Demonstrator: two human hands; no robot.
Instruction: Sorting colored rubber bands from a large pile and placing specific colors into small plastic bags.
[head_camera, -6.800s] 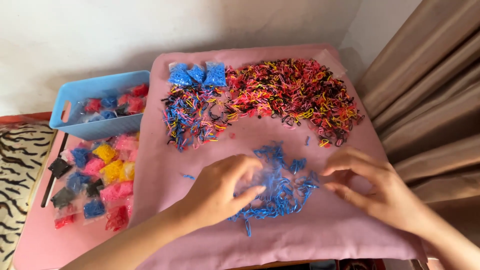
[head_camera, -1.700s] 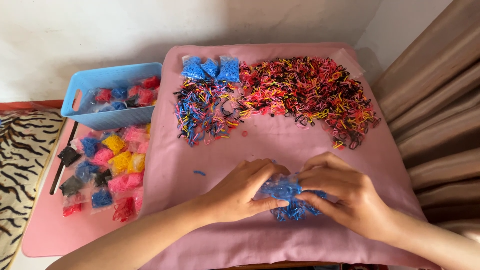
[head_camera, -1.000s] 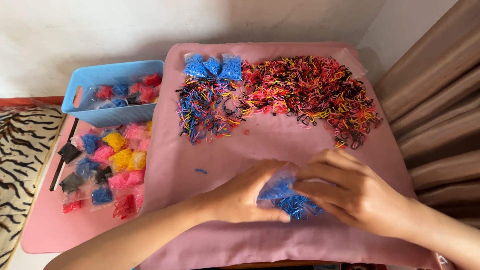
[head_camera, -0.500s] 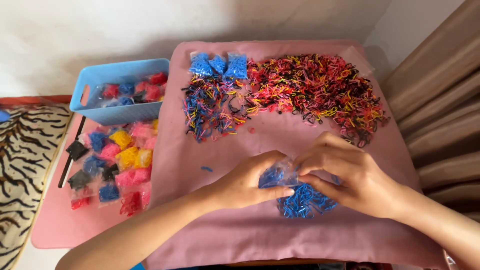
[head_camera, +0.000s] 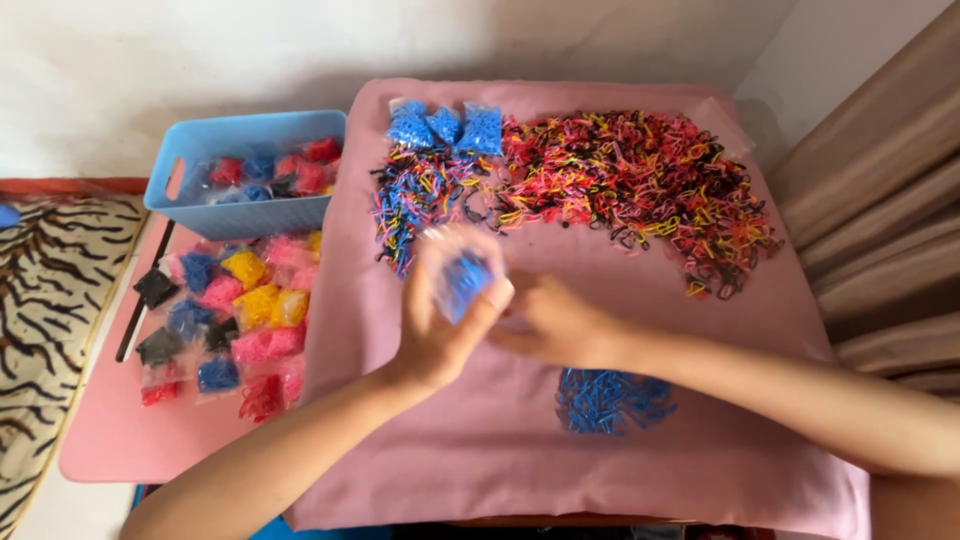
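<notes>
A small clear bag (head_camera: 462, 283) of blue bands is held up above the pink cloth (head_camera: 520, 470).

The bag is gripped by the clenched fingers of the left hand (head_camera: 440, 325), raised over the middle of the cloth; it is blurred. The right hand (head_camera: 555, 322) is set just beside it, fingertips toward the bag, though whether they pinch it cannot be told. A heap of loose blue bands (head_camera: 610, 400) lies on the cloth's near part. A wide spread of mixed bands (head_camera: 630, 185) and 3 filled blue bags (head_camera: 445, 127) lie at the cloth's far edge. Left of the cloth, a blue basket (head_camera: 240, 215) and a pile of coloured bags (head_camera: 230, 320) are seen.
</notes>
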